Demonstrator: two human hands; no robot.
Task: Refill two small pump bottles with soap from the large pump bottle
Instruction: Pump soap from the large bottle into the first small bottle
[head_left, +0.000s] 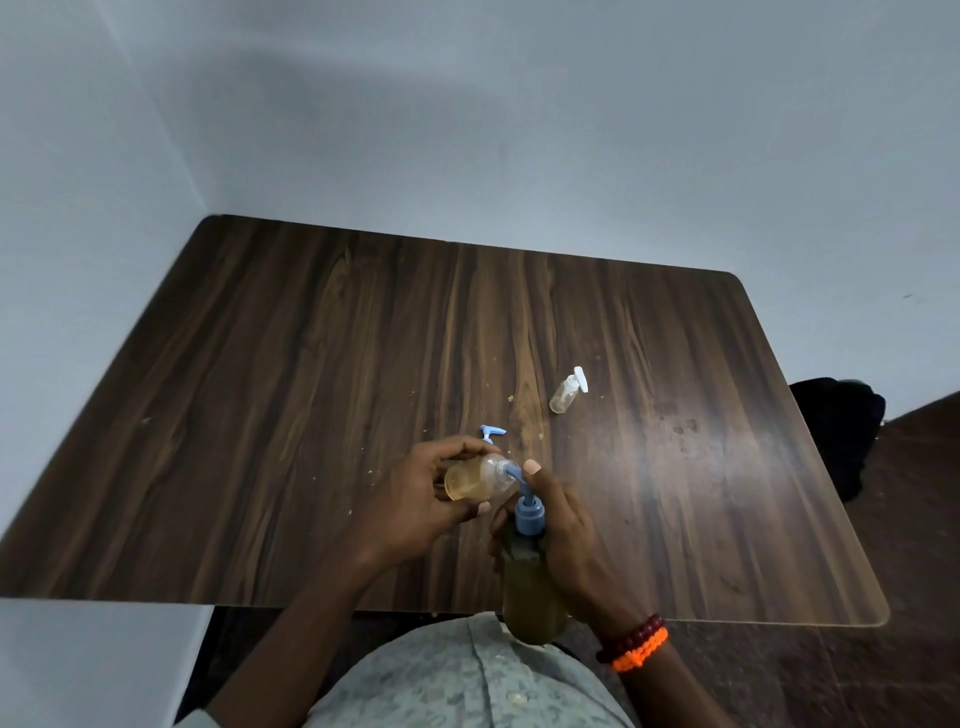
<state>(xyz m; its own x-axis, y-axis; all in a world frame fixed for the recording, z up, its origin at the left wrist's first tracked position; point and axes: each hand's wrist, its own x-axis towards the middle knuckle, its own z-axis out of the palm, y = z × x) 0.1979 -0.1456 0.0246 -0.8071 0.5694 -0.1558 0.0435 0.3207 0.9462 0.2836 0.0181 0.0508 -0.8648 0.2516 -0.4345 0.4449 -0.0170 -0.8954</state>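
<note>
My left hand (415, 493) grips a small clear bottle (475, 478), tilted on its side, partly filled with amber soap. Its open mouth meets the blue spout of the large pump bottle (532, 592), which holds dark greenish soap. My right hand (566, 535) is wrapped round the large bottle's neck, with the index finger on the blue pump head (529, 506). A loose blue pump top (491, 432) lies on the table just beyond my left hand. A second small clear bottle (566, 392) with a white pump lies on its side farther right.
The dark wood table (311, 364) stands against a pale wall on the left and back. Small crumbs dot its middle. A black bag (841, 431) sits on the floor past the right edge. Beaded bracelets circle my right wrist.
</note>
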